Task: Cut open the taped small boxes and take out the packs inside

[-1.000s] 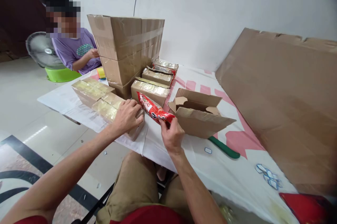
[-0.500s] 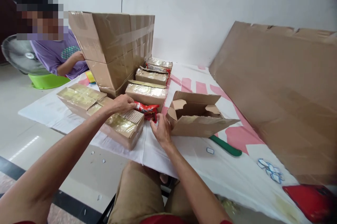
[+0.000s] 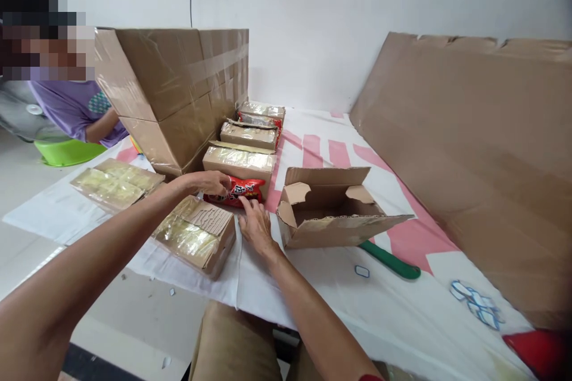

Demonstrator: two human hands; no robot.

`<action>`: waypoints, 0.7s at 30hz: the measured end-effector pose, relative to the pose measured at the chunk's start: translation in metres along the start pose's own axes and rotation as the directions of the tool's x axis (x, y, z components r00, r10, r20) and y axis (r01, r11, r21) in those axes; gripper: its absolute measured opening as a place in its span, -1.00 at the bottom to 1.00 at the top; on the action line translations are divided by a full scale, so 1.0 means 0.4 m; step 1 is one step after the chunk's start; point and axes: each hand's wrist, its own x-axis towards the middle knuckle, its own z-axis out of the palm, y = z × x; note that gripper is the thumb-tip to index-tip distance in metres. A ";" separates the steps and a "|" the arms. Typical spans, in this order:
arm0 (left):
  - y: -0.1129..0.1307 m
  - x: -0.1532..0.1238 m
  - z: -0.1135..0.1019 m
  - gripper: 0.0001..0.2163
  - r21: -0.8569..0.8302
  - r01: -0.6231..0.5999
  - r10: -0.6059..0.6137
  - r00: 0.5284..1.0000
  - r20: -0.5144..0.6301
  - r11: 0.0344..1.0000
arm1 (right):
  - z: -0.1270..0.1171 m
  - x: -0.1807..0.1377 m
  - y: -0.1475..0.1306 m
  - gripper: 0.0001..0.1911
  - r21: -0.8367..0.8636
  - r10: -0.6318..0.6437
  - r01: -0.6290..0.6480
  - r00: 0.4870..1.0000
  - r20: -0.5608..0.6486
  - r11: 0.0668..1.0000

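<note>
Left hand (image 3: 213, 182): fingers bent over the left part of a shiny red printed plastic packet (image 3: 248, 190); cannot tell whether they grip or merely press. Right hand (image 3: 255, 223): fingers loosely extended, unclenched, tips against the packet's near edge. Packet lies lengthwise before a brown cardboard box with shiny taped top (image 3: 241, 160); more such boxes in line behind, red packaging beside them. Toward the wearer, left of the right hand: another taped brown carton (image 3: 190, 235), ridged cardboard strip on top. Just right of the hand: an open brown cardboard box (image 3: 330, 235), flaps raised; green-handled tool (image 3: 393, 260) partly beneath. All on a white cloth with pink patches (image 3: 308, 285). Farther left: tall stack of brown cartons (image 3: 165, 71); beyond it, a co-worker in a purple shirt (image 3: 67, 104).
</note>
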 end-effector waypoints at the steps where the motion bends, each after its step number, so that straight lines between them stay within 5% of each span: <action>1: -0.004 0.014 -0.002 -0.67 -0.002 0.009 -0.009 1.000 -0.012 1.000 | 0.004 0.011 -0.001 -0.34 0.005 0.018 -0.018 1.000 -0.005 1.000; 14: -0.052 0.316 -0.067 -0.40 -0.026 -0.052 0.047 0.985 -0.166 0.998 | 0.039 0.310 0.024 -0.31 0.126 0.339 -0.323 0.930 -0.139 0.938; 21: -0.074 0.443 -0.101 -0.39 -0.007 -0.080 0.076 0.968 -0.238 0.997 | 0.079 0.450 0.043 -0.23 0.199 0.396 -0.364 0.906 -0.150 0.910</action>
